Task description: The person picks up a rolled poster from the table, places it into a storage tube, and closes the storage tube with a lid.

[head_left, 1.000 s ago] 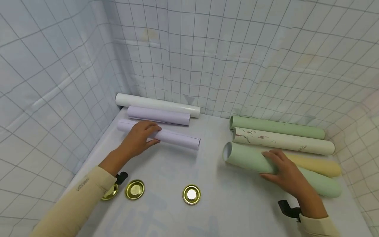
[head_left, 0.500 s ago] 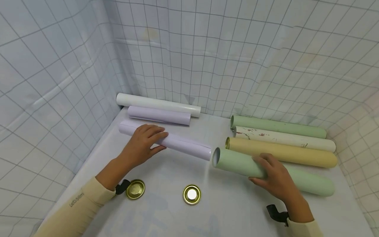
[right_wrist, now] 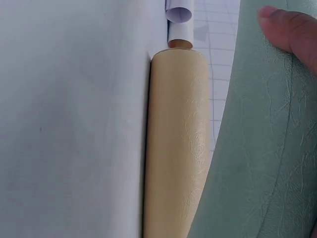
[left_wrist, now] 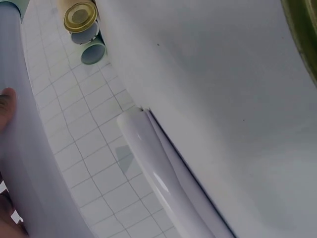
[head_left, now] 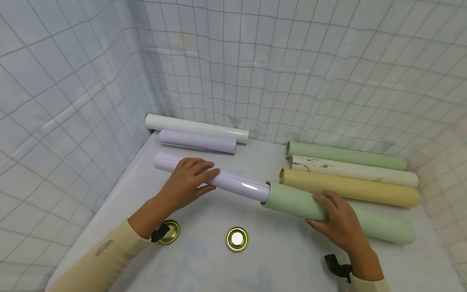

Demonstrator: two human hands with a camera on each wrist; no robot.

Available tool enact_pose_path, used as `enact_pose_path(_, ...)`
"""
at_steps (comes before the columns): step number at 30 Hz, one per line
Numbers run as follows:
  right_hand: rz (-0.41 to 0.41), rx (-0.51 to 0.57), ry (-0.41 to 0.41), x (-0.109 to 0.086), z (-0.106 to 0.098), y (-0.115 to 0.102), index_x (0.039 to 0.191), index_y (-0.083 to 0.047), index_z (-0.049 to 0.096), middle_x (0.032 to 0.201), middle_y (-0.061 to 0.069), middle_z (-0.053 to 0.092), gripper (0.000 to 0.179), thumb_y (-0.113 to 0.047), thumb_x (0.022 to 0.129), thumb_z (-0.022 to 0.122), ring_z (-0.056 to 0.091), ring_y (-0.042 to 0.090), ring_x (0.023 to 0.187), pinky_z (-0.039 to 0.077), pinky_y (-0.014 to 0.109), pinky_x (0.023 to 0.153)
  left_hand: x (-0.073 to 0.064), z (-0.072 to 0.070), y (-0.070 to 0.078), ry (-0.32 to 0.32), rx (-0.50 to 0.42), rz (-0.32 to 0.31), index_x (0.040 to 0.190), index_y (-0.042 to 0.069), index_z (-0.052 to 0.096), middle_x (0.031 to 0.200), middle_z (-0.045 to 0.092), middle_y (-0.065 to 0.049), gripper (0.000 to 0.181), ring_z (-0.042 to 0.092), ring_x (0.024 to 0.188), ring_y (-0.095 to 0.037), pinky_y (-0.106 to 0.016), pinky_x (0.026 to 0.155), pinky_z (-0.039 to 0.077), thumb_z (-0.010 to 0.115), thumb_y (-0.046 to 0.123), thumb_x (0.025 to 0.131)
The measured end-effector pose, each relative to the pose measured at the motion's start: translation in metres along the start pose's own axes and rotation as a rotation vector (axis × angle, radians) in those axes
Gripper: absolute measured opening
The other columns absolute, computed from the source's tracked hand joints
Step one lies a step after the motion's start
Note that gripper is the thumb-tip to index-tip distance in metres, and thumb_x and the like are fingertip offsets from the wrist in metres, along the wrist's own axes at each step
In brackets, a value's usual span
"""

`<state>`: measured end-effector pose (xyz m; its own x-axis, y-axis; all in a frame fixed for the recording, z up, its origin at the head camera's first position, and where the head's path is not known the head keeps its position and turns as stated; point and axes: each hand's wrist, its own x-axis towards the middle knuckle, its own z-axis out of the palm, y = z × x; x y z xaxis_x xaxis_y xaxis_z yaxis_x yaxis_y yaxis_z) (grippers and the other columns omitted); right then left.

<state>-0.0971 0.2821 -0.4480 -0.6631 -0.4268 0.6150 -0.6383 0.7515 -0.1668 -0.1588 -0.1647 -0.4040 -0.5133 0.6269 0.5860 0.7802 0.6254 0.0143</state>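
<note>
My left hand (head_left: pixel 190 179) grips a lavender paper roll (head_left: pixel 240 186) around its middle, thumb on the near side. The roll's right end sits inside the open left mouth of a light green tube (head_left: pixel 292 199). My right hand (head_left: pixel 337 219) holds that green tube near its middle, fingers over the top and thumb in front. In the left wrist view the lavender roll (left_wrist: pixel 29 148) runs up into the green tube's mouth (left_wrist: pixel 17 6). The right wrist view shows a fingertip pressed on the textured green tube (right_wrist: pixel 247 148).
Behind the left hand lie a second lavender roll (head_left: pixel 197 142) and a white roll (head_left: pixel 197 126). At right rest a yellow tube (head_left: pixel 350 187), a stained white tube (head_left: pixel 354 168) and another green tube (head_left: pixel 346 155). Gold lids (head_left: pixel 237 239) lie in front. Gridded sheeting (head_left: pixel 226 61) walls the back and sides.
The green tube was drawn left and toward me, uncovering more of the yellow tube. The lavender roll moved right, and its end went into the green tube's mouth.
</note>
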Motion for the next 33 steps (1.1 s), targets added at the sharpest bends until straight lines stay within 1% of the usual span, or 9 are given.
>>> enact_pose_path(3,-0.002,0.002,0.006,-0.002,0.004,0.000,0.121,-0.004,0.061,0.114,0.016,0.059,0.075,-0.071,0.090,0.050,0.060,0.034,0.092,0.049,0.051,0.074,0.004,0.000,0.007,-0.005,0.016,0.023,0.120,0.016,0.070,0.117,0.066,-0.010,0.052,0.057,0.111,-0.032,-0.048,0.092,0.045,0.089,0.028,0.074)
enact_pose_path(8,-0.002,0.008,0.000,-0.002,0.003,0.000,0.121,-0.005,0.060,0.114,0.015,0.059,0.073,-0.071,0.089,0.052,0.060,0.034,0.092,0.049,0.051,0.074,0.014,0.006,0.018,0.005,0.017,0.062,0.120,0.017,0.069,0.115,0.067,-0.007,0.053,0.058,0.108,-0.030,-0.046,0.088,0.046,0.090,0.030,0.073)
enact_pose_path(14,-0.019,0.022,0.002,0.000,0.003,0.001,0.122,-0.005,0.061,0.114,0.015,0.059,0.071,-0.068,0.090,0.054,0.061,0.033,0.091,0.049,0.051,0.072,0.026,0.015,0.033,-0.019,0.017,0.076,0.120,0.017,0.067,0.115,0.067,-0.004,0.051,0.059,0.106,-0.027,-0.044,0.085,0.047,0.088,0.033,0.076)
enact_pose_path(18,-0.012,0.020,-0.004,-0.001,0.004,0.002,0.122,-0.005,0.060,0.114,0.014,0.059,0.072,-0.068,0.089,0.054,0.061,0.033,0.091,0.050,0.051,0.072,0.034,0.020,0.044,-0.041,0.024,0.088,0.121,0.016,0.067,0.115,0.067,-0.004,0.050,0.059,0.105,-0.026,-0.043,0.085,0.047,0.086,0.034,0.078)
enact_pose_path(22,-0.006,0.015,0.003,-0.001,0.006,0.001,0.121,-0.005,0.061,0.114,0.015,0.060,0.072,-0.069,0.089,0.053,0.061,0.034,0.091,0.050,0.051,0.072,0.040,0.024,0.055,-0.055,0.037,0.103,0.121,0.016,0.067,0.116,0.067,-0.004,0.047,0.059,0.104,-0.024,-0.042,0.085,0.047,0.084,0.036,0.081)
enact_pose_path(27,-0.004,0.012,0.007,-0.003,0.008,0.001,0.120,-0.003,0.061,0.115,0.016,0.060,0.071,-0.067,0.089,0.054,0.061,0.034,0.091,0.050,0.051,0.073,0.047,0.032,0.066,-0.051,0.053,0.133,0.120,0.016,0.067,0.116,0.067,-0.003,0.045,0.059,0.104,-0.023,-0.040,0.086,0.048,0.081,0.038,0.083)
enact_pose_path(30,0.004,0.009,-0.002,-0.004,0.009,0.001,0.120,-0.003,0.061,0.115,0.017,0.060,0.072,-0.067,0.089,0.055,0.061,0.034,0.092,0.050,0.051,0.074,0.050,0.036,0.070,-0.051,0.046,0.146,0.120,0.016,0.067,0.117,0.066,-0.003,0.044,0.059,0.105,-0.023,-0.039,0.086,0.048,0.081,0.037,0.084)
enact_pose_path(33,0.010,0.010,-0.007,-0.004,0.010,0.001,0.120,-0.003,0.061,0.115,0.017,0.060,0.072,-0.067,0.088,0.055,0.061,0.035,0.093,0.050,0.051,0.076,0.051,0.038,0.072,-0.068,0.032,0.147,0.121,0.016,0.066,0.119,0.065,-0.003,0.043,0.059,0.107,-0.023,-0.039,0.087,0.048,0.080,0.035,0.085)
